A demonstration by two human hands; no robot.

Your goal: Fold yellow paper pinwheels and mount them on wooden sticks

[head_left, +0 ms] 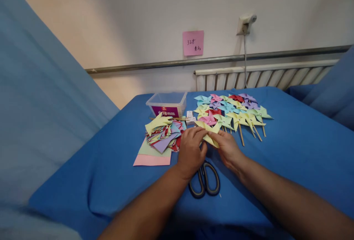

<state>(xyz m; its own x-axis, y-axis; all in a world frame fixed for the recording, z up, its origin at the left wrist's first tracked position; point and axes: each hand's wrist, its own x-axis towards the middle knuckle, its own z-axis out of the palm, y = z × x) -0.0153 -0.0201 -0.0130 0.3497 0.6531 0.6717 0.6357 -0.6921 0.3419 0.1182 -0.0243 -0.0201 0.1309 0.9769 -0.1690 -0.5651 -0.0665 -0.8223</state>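
Between both hands, a yellow paper pinwheel (209, 128) is held up over the middle of the table. My left hand (193, 151) is closed, its fingers pinching the pinwheel's left side near the centre. From the right, my right hand (227, 147) grips the lower right edge with thumb and fingers. Whether a stick is attached to it, I cannot tell. Below the hands lie scissors (204, 181) with dark handles toward me; their blades are hidden. A pile of cut coloured paper (164, 134) sits just left of my left hand.
Finished pinwheels on sticks (232, 109) lie in rows at the back right. A clear plastic box (168, 101) stands behind the paper pile, with thin sticks and a small box (190, 119) beside it. Green and pink sheets (152, 160) lie under the pile. Blue cloth (110, 181) covers the table.
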